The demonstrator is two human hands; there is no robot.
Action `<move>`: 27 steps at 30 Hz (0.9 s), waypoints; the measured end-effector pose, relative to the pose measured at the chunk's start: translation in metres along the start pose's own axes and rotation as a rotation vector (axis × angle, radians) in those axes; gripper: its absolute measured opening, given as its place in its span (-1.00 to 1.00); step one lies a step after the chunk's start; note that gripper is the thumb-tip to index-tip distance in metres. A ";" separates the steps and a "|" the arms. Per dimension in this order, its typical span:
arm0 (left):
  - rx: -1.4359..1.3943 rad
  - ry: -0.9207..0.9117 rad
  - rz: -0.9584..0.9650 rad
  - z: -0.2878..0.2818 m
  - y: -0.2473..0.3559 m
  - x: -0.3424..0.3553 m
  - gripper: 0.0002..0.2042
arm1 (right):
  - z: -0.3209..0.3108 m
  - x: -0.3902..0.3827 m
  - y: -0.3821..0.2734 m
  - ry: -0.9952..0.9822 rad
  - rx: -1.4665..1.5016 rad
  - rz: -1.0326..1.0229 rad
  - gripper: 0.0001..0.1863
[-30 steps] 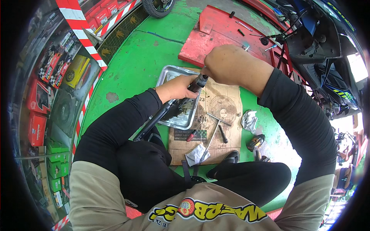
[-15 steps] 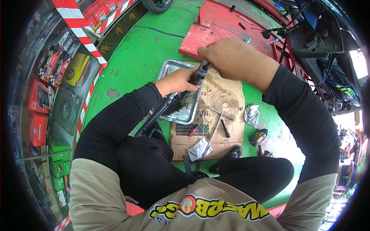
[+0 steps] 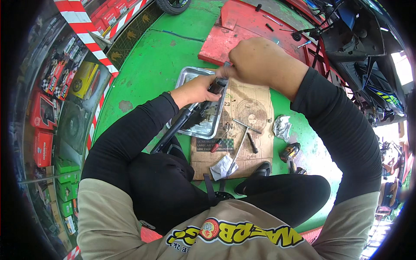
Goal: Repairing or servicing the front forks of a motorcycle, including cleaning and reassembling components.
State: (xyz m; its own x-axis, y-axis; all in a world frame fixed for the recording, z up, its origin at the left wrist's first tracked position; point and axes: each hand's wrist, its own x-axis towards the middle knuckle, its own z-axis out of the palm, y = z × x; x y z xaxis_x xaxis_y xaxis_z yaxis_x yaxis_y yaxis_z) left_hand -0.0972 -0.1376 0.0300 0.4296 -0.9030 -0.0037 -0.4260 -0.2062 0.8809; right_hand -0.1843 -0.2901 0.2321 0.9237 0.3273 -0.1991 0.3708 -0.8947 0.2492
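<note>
My left hand (image 3: 194, 90) is closed round a long dark metal tube (image 3: 177, 126), like a fork leg, held slanting over a metal tray (image 3: 210, 132) with dark oily liquid. My right hand (image 3: 251, 60) is closed at the tube's upper end, its fingers partly blurred; any small part in them is hidden. The tray rests on a cardboard sheet (image 3: 258, 149) with a T-handle wrench (image 3: 242, 143), a red-handled tool (image 3: 216, 146), a black-handled tool (image 3: 252, 144) and a white rag (image 3: 221, 167).
A red metal platform (image 3: 211, 45) with scattered tools is ahead. A motorcycle (image 3: 359, 52) stands at the right, near a crumpled rag (image 3: 281, 128) and a cordless power tool (image 3: 289, 154). A glass display case (image 3: 65, 112) with boxes lines the left. Green floor (image 3: 134, 86) surrounds the cardboard.
My right hand has risen slightly at the tube's top, its fingers now blurred by motion. My left hand and the tube have moved a little upward in the picture.
</note>
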 end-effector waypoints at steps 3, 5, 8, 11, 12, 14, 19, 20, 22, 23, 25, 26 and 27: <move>-0.004 0.011 -0.022 0.000 0.009 0.000 -0.50 | 0.006 0.000 0.003 -0.030 -0.010 0.002 -0.71; 0.018 -0.003 -0.046 -0.001 0.011 0.000 -0.51 | 0.014 0.000 0.005 0.033 -0.006 -0.059 -0.70; -0.050 -0.014 -0.071 -0.002 0.007 0.001 -0.41 | 0.012 -0.002 0.006 0.125 -0.008 -0.092 -0.74; -0.064 0.029 -0.097 -0.001 -0.014 -0.001 -0.45 | 0.001 0.001 -0.001 0.047 0.039 0.045 -0.76; -0.065 0.021 -0.091 0.000 -0.007 0.001 -0.45 | 0.002 0.003 0.001 -0.017 0.006 0.055 -0.74; -0.014 -0.020 -0.071 -0.001 0.008 0.004 -0.47 | 0.009 0.001 0.007 -0.084 -0.026 0.072 -0.70; -0.006 -0.014 -0.092 -0.002 0.008 0.000 -0.47 | 0.011 -0.003 0.004 0.119 -0.002 -0.066 -0.70; -0.022 -0.014 -0.089 -0.002 0.006 0.000 -0.46 | 0.007 -0.002 0.002 0.121 -0.002 -0.068 -0.70; 0.003 0.003 -0.059 -0.001 -0.001 0.000 -0.46 | -0.006 0.002 -0.004 -0.133 -0.036 0.061 -0.77; 0.026 0.018 -0.028 -0.002 -0.004 -0.001 -0.45 | -0.004 0.004 -0.003 -0.129 -0.038 0.058 -0.77; 0.015 -0.005 -0.046 0.000 0.000 0.002 -0.44 | 0.010 0.005 0.005 -0.101 -0.078 -0.060 -0.69; 0.003 -0.027 -0.068 0.001 0.003 0.004 -0.43 | 0.017 0.002 0.010 -0.102 -0.080 -0.057 -0.69; 0.004 -0.024 -0.068 0.001 0.003 0.004 -0.43 | 0.019 0.000 0.011 0.043 -0.019 -0.122 -0.69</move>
State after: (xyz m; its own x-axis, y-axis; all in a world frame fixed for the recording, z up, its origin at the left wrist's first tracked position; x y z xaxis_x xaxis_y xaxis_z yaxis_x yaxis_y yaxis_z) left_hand -0.0974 -0.1417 0.0320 0.4386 -0.8956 -0.0746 -0.4000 -0.2689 0.8762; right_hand -0.1825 -0.3054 0.2171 0.8747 0.4466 -0.1883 0.4821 -0.8415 0.2436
